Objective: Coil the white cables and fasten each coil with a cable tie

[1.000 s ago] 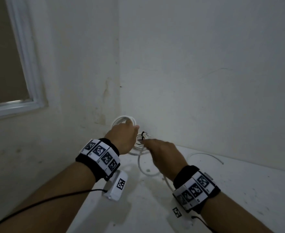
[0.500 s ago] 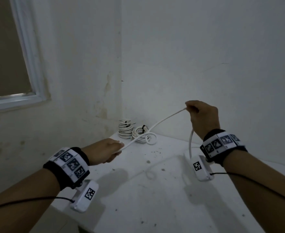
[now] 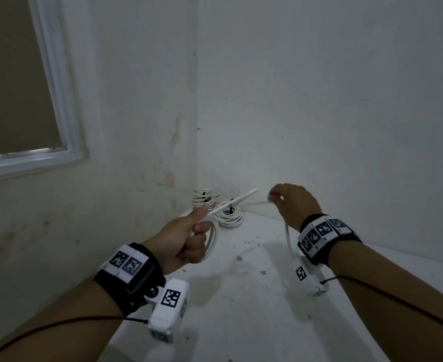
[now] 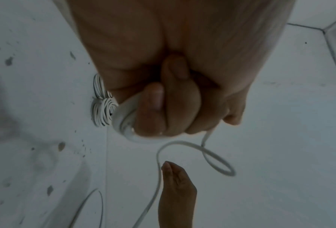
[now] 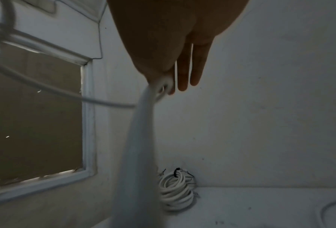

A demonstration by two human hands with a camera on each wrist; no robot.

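fingers of the left hand are curling round loops of a white cable, while the right hand is pinching, it seems through blur, the same cable. two tied coils are lying beyond the left hand, in the table corner.

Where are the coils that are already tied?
In the head view the tied coils lie on the table in the far corner, against the walls, just beyond the left hand.
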